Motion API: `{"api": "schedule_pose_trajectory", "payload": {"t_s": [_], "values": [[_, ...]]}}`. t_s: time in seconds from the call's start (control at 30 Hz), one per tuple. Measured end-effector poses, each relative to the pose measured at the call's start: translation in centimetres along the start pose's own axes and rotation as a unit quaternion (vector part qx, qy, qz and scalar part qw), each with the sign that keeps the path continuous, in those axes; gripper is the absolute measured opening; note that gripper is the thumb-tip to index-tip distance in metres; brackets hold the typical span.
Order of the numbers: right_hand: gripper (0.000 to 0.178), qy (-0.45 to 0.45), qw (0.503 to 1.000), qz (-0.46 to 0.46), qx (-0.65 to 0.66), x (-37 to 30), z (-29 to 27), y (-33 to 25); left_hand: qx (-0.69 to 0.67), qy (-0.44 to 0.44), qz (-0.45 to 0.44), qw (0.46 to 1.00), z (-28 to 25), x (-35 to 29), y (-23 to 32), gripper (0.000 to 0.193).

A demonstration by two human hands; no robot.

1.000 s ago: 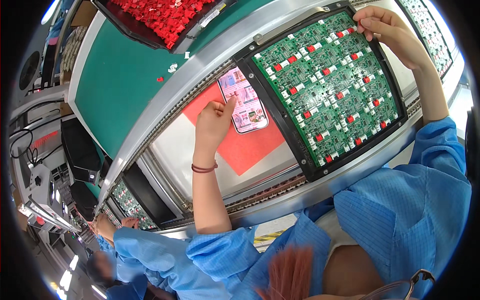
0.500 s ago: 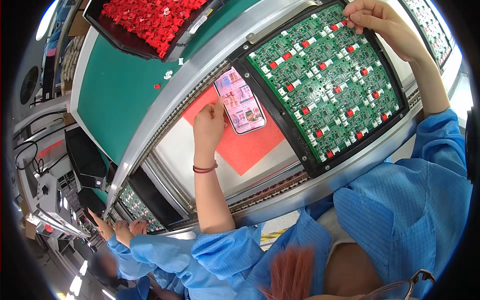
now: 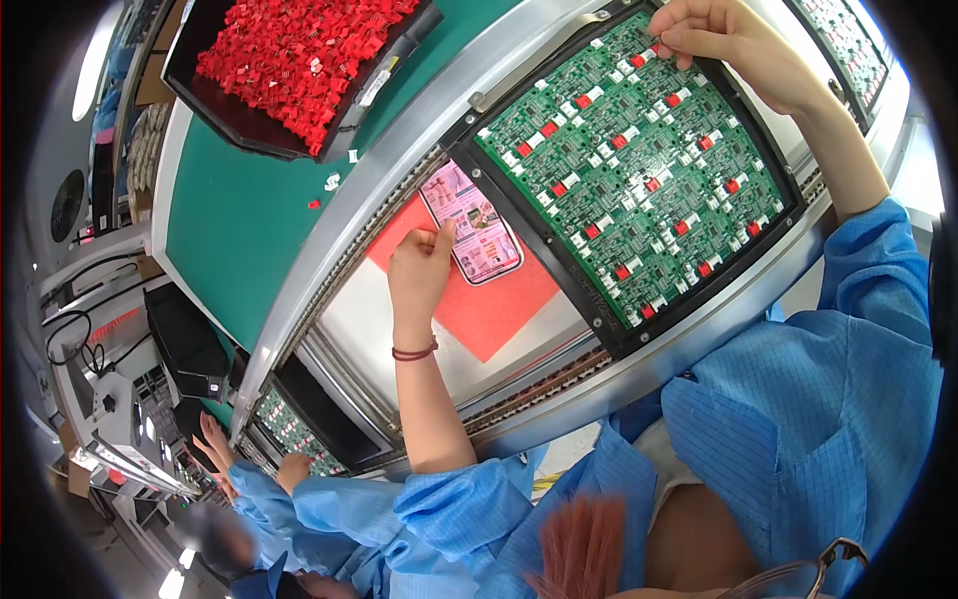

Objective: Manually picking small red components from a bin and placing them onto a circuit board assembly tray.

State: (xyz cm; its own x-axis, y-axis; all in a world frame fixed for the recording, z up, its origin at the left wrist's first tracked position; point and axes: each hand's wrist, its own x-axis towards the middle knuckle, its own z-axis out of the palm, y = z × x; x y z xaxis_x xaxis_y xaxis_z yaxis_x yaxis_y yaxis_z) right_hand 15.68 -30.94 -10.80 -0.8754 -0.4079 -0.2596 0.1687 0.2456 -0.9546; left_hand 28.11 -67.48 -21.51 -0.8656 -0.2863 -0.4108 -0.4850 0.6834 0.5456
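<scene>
My right hand reaches over the far right part of a green circuit board panel in a black frame. Its thumb and fingers pinch at a small red connector near the panel's far edge. Red and white connectors stand in rows across the boards. My left hand, fingers curled, is at the left edge of a phone with a lit pink shopping-like page; the thumb side overlaps the screen. The curled fingers hide whatever may be inside them. Beneath the phone lies a red sheet.
A black bin full of red connectors stands on the green bench, with a few loose white and red pieces nearby. Metal conveyor rails run alongside. Further left, a co-worker's hands are by another framed panel.
The phone's page has shifted to different pictures while my left hand stays beside it. My right hand remains at the panel's far edge. The view has shifted slightly; the co-worker's hands have moved.
</scene>
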Motion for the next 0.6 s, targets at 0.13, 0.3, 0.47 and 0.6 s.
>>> {"api": "schedule_pose_trajectory", "payload": {"t_s": [0.13,0.3,0.47,0.6], "values": [[0.016,-0.017,1.000,-0.008,0.011,-0.1,-0.6,0.2,-0.016,-0.005,-0.007,1.000,0.2,-0.3,1.0,0.044],[0.017,-0.034,0.999,-0.003,0.009,-0.1,-0.7,0.1,-0.029,-0.012,-0.027,0.999,0.2,-0.1,1.0,0.051],[0.018,-0.032,0.999,0.000,-0.003,-0.3,-0.7,0.1,0.000,0.001,-0.014,1.000,0.5,-0.1,1.2,0.051],[0.018,-0.028,1.000,0.005,-0.008,-0.2,-0.2,-0.1,0.016,0.012,-0.009,1.000,0.1,-0.3,1.2,0.052]]}}
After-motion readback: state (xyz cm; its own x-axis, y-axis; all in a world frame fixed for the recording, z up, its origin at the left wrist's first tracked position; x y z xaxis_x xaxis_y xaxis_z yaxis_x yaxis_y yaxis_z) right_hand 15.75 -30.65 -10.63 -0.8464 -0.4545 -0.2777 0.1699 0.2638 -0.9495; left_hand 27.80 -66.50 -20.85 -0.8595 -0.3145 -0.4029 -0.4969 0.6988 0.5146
